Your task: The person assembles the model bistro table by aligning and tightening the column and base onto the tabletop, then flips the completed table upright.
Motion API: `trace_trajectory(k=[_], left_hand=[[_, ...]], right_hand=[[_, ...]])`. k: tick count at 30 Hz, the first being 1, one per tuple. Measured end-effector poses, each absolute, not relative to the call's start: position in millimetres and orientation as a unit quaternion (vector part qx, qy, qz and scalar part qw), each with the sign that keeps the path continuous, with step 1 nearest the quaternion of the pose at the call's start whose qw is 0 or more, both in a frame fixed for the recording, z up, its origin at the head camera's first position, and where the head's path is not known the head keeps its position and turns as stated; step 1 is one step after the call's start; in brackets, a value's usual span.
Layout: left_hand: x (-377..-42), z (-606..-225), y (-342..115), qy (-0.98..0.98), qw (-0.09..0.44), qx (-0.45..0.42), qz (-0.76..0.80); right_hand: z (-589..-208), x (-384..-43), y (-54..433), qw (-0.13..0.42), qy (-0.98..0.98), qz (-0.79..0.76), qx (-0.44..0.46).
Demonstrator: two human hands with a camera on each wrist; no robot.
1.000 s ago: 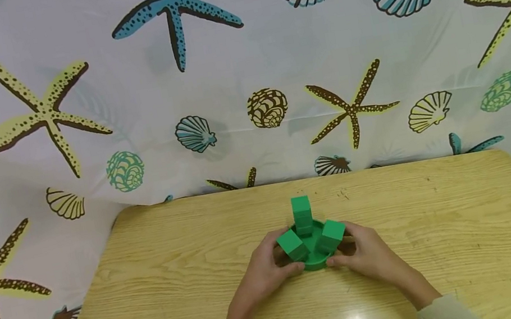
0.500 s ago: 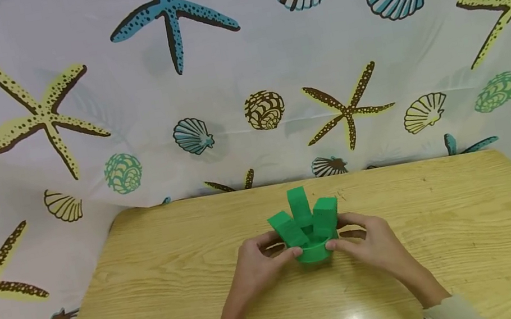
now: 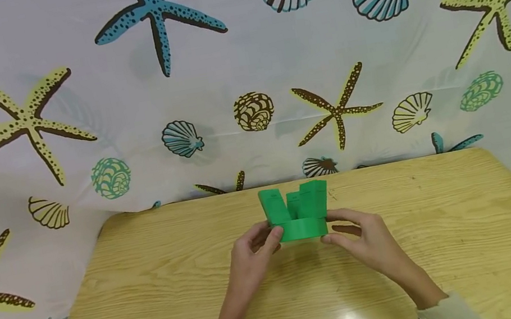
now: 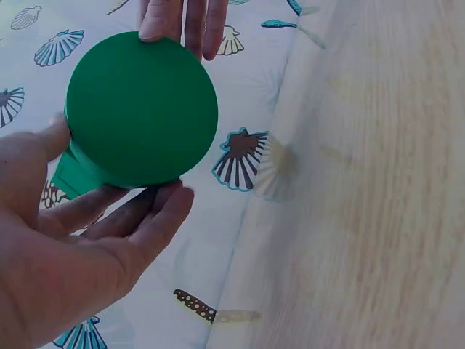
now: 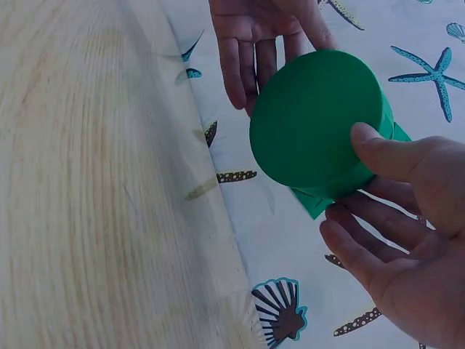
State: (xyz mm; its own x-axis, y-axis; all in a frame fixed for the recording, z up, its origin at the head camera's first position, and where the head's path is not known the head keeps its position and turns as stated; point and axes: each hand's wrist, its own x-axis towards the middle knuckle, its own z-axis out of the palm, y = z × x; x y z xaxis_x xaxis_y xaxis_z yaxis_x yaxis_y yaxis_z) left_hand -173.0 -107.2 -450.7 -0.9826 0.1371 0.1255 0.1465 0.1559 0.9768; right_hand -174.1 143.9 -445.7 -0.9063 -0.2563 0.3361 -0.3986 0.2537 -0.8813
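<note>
A green round holder (image 3: pixel 302 228) with three square prongs is held between both hands above the wooden table. In the head view the prongs point up and lean outward, and the near side of the round base faces me. Its flat circular underside (image 4: pixel 142 109) fills much of the left wrist view. My left hand (image 3: pixel 252 257) grips the left side, thumb at the rim and fingers behind. On the other side, my right hand (image 3: pixel 370 242) pinches the base, and in the right wrist view its thumb lies on the underside (image 5: pixel 316 120).
The wooden table (image 3: pixel 155 291) spreads out under both arms. Behind it and at both sides hangs a white cloth (image 3: pixel 216 81) printed with starfish and shells, its lower edge meeting the table's back edge.
Both hands have lifted the green holder off the table and tilted it, so its prongs swing upright and its top no longer faces me. The head view has shifted slightly right.
</note>
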Motion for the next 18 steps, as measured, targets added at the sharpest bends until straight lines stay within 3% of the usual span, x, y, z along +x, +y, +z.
trace_trajectory(k=[6,14,18], left_hand=[[-172,-449,-103,-0.742,-0.029,-0.116,-0.659],[-170,-450,-94,-0.753,0.067,-0.077,-0.651],[-170,-450,-92,-0.742,0.087,-0.054,-0.662]], right_hand=[[-442,-172,145,0.065,-0.766,0.611,0.19],[-442,-171,141,0.096,-0.76,0.627,0.139],[-439,-169,140,0.1,-0.762,0.627,0.127]])
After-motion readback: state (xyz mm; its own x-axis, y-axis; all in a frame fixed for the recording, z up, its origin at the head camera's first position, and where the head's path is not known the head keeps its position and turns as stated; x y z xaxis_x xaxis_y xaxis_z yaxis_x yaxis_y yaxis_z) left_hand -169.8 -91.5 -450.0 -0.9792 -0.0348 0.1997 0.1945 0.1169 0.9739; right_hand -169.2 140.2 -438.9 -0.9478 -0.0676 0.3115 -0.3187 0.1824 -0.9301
